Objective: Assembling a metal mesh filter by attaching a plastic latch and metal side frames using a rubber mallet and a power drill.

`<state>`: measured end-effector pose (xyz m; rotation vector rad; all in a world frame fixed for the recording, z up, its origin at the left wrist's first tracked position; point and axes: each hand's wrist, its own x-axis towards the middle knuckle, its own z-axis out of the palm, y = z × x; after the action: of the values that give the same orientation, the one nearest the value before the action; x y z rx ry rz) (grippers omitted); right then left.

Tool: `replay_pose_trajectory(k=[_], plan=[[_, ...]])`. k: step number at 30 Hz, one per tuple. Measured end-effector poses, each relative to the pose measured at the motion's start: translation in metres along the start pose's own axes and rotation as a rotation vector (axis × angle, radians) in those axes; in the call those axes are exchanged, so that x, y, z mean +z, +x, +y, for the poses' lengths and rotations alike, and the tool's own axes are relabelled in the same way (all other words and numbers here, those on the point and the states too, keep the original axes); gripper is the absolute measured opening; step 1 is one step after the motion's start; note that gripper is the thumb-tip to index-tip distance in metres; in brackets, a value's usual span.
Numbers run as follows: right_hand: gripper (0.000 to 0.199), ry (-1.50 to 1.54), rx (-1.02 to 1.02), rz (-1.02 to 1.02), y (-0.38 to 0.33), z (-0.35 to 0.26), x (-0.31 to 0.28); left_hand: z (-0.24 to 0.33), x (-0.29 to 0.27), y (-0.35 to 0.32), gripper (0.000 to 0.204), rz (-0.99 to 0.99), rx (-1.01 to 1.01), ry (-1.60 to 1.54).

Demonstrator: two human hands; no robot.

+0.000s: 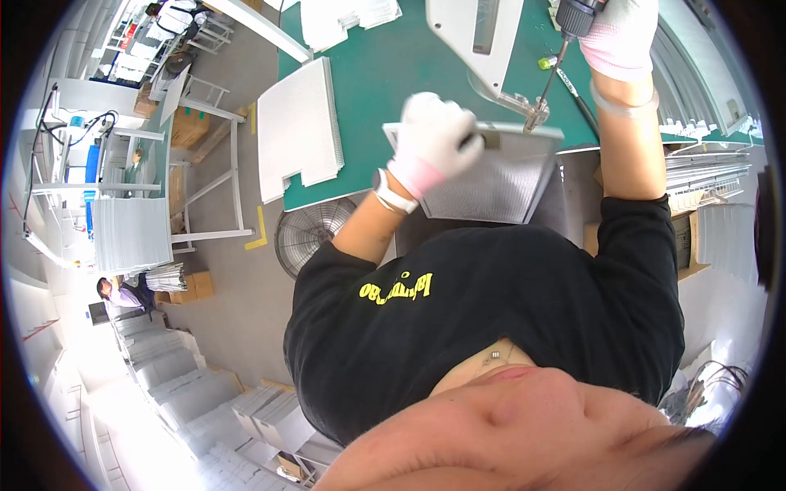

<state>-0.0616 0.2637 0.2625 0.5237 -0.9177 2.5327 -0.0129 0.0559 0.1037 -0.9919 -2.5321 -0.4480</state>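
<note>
At the far left, white racks [123, 229] stand on the grey floor beside a stack of finned white panels [299, 131] that lies on the green worktop [385, 57], and a round fan [311, 233] sits on the floor below the worktop's edge. The person's left hand [438, 139], in a white glove with a pink cuff, reaches up from a bent, bare forearm and grips the near rim of a grey finned metal panel [491, 176] that hangs over the worktop's front edge. Just to the right, a white bracket piece [483, 41] rests against the panel's top corner. The right hand [618, 33], gloved the same way, is raised on an almost straight forearm and clenched round a power screwdriver [573, 20], whose bit slants down to the bracket's corner. At the far right, a cardboard box [696, 229] holds more finned panels.
</note>
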Motion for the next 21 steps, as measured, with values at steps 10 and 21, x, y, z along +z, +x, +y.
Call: replay_pose_trajectory(k=[10, 21], plan=[[0.030, -0.037, 0.068, -0.118, -0.022, 0.012, -0.007, 0.036, 0.017, -0.030, 0.027, 0.356, -0.140, 0.029], [0.029, -0.056, 0.073, -0.137, -0.032, 0.023, -0.005, 0.043, 0.009, -0.035, 0.033, 0.216, -0.156, -0.082]])
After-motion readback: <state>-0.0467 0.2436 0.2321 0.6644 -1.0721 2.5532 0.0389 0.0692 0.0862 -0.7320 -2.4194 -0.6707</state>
